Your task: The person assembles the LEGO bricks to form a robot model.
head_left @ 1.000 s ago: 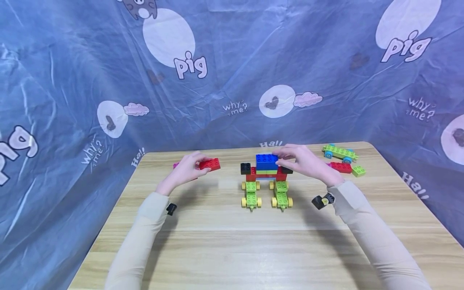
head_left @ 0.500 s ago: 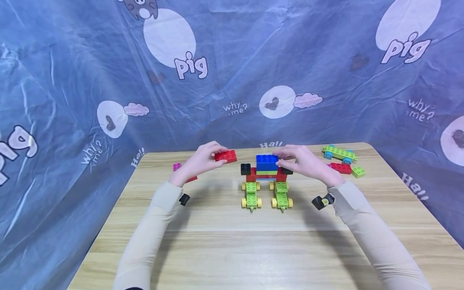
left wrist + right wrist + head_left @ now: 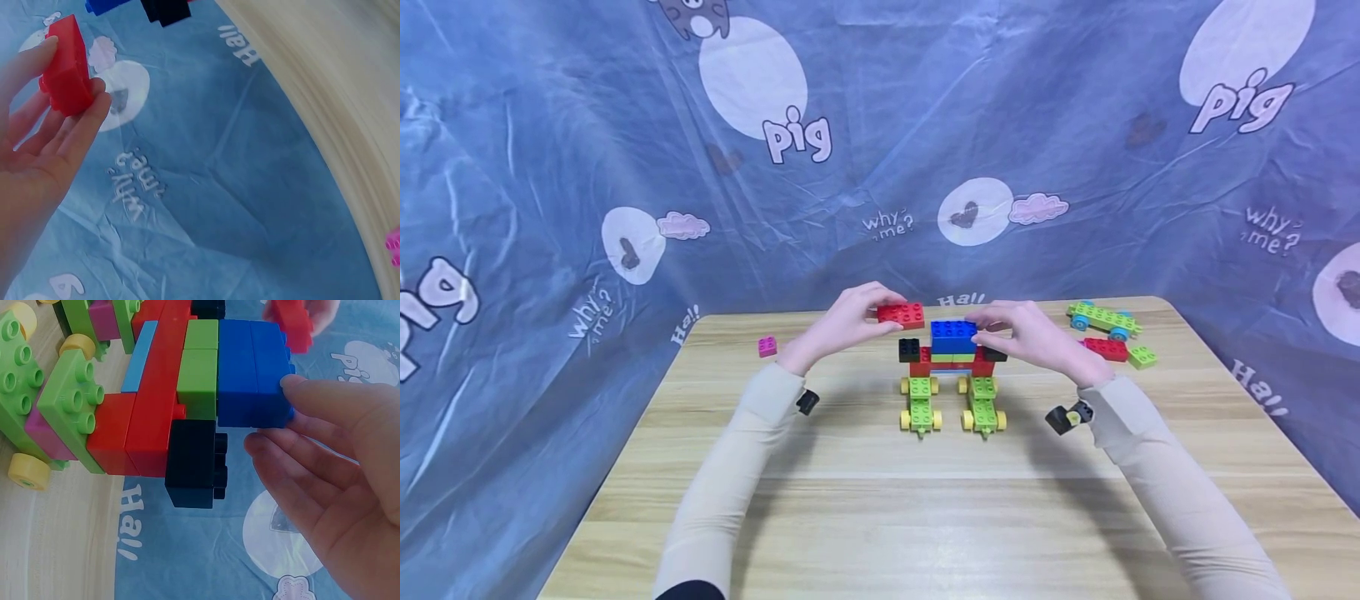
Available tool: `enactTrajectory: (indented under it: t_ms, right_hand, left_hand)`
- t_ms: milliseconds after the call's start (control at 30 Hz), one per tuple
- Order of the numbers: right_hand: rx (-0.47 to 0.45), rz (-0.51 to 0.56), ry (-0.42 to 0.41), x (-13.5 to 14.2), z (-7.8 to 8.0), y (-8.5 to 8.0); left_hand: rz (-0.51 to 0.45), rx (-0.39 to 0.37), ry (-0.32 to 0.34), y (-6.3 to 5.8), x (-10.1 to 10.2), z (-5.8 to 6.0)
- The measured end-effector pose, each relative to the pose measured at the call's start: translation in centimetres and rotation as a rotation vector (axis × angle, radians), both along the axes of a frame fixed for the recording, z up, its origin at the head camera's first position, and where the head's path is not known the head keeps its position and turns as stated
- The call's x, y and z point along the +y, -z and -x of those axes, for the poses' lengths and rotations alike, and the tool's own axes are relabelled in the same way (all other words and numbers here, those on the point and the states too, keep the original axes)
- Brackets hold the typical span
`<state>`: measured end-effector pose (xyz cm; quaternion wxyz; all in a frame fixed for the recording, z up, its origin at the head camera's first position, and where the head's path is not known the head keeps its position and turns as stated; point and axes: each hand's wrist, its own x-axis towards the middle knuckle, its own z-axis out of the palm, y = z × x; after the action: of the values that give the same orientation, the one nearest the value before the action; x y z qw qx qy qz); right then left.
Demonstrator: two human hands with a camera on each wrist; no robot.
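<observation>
My left hand (image 3: 848, 321) pinches a red brick (image 3: 901, 316) between thumb and fingers, in the air just left of the blue bricks (image 3: 953, 337). Those blue bricks form the top of a built model that stands on two lime-green wheeled bases (image 3: 921, 412) with yellow wheels. Between them and the bases lie red bricks (image 3: 151, 434), a lime layer (image 3: 199, 381) and a black brick (image 3: 191, 464) at each end. With the thumb against one side and fingers behind, my right hand (image 3: 1028, 337) holds the right end of the blue bricks.
A pink brick (image 3: 767, 347) lies at the left of the wooden table (image 3: 880, 525). To the right are a lime car base (image 3: 1103, 317) with blue wheels, a red brick (image 3: 1105, 348) and a lime brick (image 3: 1142, 356). Blue printed cloth (image 3: 850, 150) hangs behind.
My left hand has carried the red brick to the right and slightly up, close to the blue bricks. The right hand has stayed at the model.
</observation>
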<state>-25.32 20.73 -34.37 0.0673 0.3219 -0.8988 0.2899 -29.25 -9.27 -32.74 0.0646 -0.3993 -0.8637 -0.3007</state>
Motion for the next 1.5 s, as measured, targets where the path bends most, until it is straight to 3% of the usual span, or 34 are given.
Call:
enactTrajectory:
  t_ms: [567,1300,1500]
  right_hand:
    - [-0.019,-0.015,0.010,0.1,0.1,0.0]
    - [-0.031,-0.031,0.005,0.1,0.1,-0.1]
    - [-0.028,-0.029,0.003,0.1,0.1,-0.1]
  left_hand:
    - [-0.018,-0.047,0.047,0.2,2.8,0.2]
    - [-0.046,-0.104,0.058,1.0,3.8,0.2]
    - [-0.043,-0.089,0.060,1.2,3.9,0.3]
